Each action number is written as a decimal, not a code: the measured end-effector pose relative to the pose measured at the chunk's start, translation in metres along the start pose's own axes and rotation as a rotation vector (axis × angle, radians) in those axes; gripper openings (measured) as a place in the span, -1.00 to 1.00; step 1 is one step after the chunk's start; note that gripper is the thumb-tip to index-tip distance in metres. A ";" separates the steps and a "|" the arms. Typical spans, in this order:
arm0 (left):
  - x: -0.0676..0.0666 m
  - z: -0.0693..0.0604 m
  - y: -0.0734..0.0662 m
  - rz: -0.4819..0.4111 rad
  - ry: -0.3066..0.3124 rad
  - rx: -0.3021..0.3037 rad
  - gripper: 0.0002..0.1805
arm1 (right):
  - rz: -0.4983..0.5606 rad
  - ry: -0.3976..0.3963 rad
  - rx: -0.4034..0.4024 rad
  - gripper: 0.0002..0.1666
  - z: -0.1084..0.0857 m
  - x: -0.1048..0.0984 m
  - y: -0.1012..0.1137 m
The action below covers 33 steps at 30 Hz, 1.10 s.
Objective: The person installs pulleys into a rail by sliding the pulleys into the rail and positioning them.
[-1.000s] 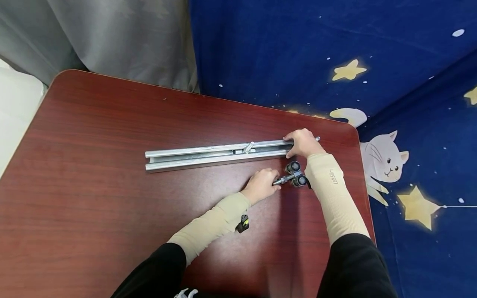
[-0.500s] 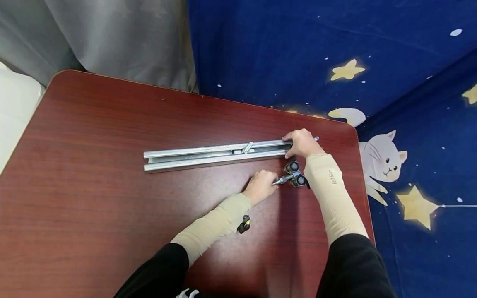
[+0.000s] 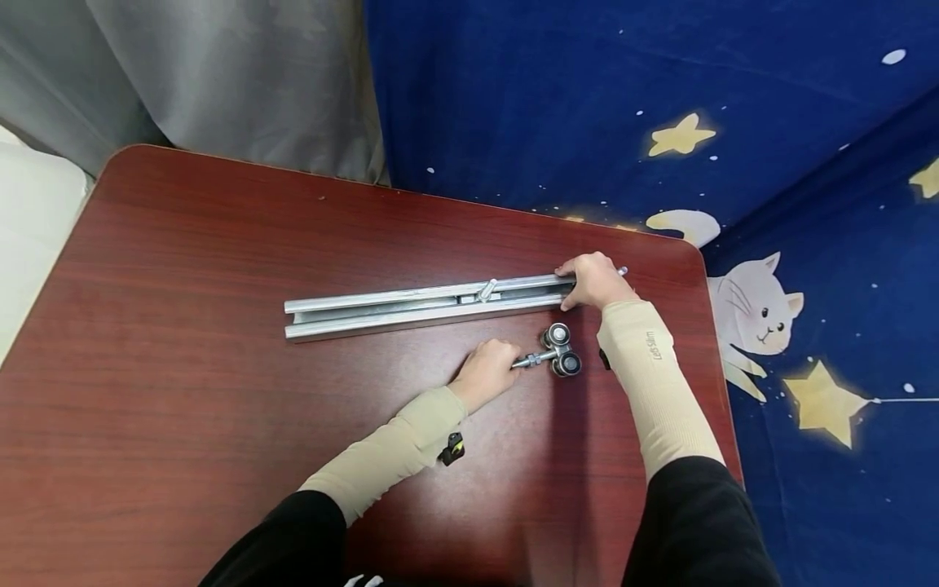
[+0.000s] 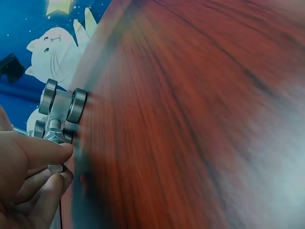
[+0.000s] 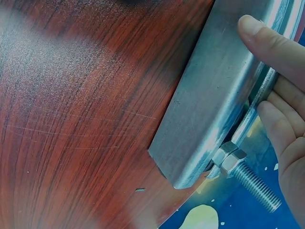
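In the head view, my left hand point(image 3: 486, 375) pinches the bolt shank of a small roller trolley point(image 3: 557, 350), holding it near the rail's front side. Black-and-silver wheels point(image 4: 76, 106) of the trolley stand beyond the fingertips in the left wrist view. A long silver metal rail point(image 3: 411, 310), slotted along its top, lies across the table. My right hand point(image 3: 597, 281) grips its right end, thumb point(image 5: 259, 36) against the side wall. One threaded stud point(image 3: 487, 289) sticks up from the slot midway. Another stud with nuts point(image 5: 257, 185) projects at the rail's right end.
The brown wooden table point(image 3: 220, 244) has its right edge close beyond my right hand. A blue curtain point(image 3: 513, 98) with stars and a cat hangs behind and to the right, a grey curtain point(image 3: 257, 81) at the back left. A white surface point(image 3: 37, 204) stands at far left.
My left hand has drawn the roller trolley left and slightly toward me, away from my right forearm. My right hand and the rail have stayed in place.
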<state>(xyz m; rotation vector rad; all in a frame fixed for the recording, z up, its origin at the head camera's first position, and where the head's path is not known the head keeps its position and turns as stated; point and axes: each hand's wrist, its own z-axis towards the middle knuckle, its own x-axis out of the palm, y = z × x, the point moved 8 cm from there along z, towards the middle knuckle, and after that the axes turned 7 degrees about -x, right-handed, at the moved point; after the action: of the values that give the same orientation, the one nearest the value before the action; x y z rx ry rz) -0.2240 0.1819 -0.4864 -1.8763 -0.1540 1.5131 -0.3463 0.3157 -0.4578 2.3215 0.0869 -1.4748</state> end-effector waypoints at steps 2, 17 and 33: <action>-0.004 -0.006 0.004 0.001 -0.017 0.003 -0.87 | -0.003 -0.005 -0.005 -0.29 0.001 -0.001 0.001; -0.030 -0.044 0.036 -0.038 -0.032 -0.029 -0.94 | 0.017 -0.006 -0.005 -0.28 -0.001 -0.002 0.001; -0.064 -0.082 0.066 -0.103 -0.211 0.097 -0.86 | 0.044 -0.012 -0.012 -0.29 -0.002 -0.002 0.001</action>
<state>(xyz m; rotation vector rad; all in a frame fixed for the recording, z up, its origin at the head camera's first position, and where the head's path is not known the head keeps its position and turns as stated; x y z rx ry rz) -0.1920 0.0639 -0.4678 -1.6070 -0.2652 1.6151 -0.3449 0.3158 -0.4544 2.2899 0.0409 -1.4622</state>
